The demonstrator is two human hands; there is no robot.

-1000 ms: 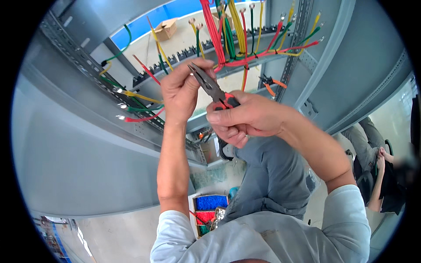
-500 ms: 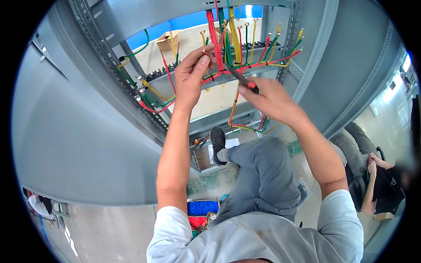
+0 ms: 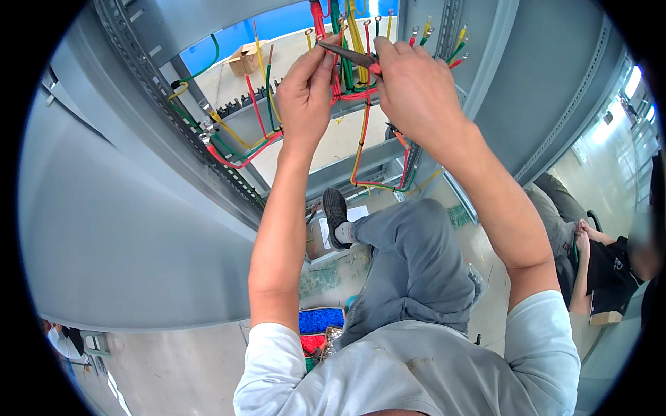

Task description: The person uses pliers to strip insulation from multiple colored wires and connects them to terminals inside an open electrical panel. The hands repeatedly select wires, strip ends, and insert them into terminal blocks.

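My right hand (image 3: 416,80) is closed round needle-nose pliers (image 3: 352,57) with dark jaws and a red grip. Their tips point left and meet the fingertips of my left hand (image 3: 305,93). Those left fingers pinch a small coppery cable lug (image 3: 320,39), mostly covered by fingers and jaws. Just behind both hands hang a bundle of red wires (image 3: 318,19), green wires (image 3: 336,14) and yellow wires (image 3: 358,35). Several wire ends with ring lugs stand up around them. A red wire harness (image 3: 355,96) runs crosswise behind the pliers, partly hidden by my right hand.
Grey cabinet panels (image 3: 139,229) flank me, with a perforated upright (image 3: 149,66) at left. Lugged wires (image 3: 220,121) stick out there. A cardboard box (image 3: 244,59) lies beyond the frame. Blue and red bins (image 3: 321,320) sit by my leg. A seated person (image 3: 600,270) is at right.
The pliers have swung from pointing up-left to nearly level, and their tips have reached my left fingertips. My right hand has moved up. The whole view has shifted slightly.
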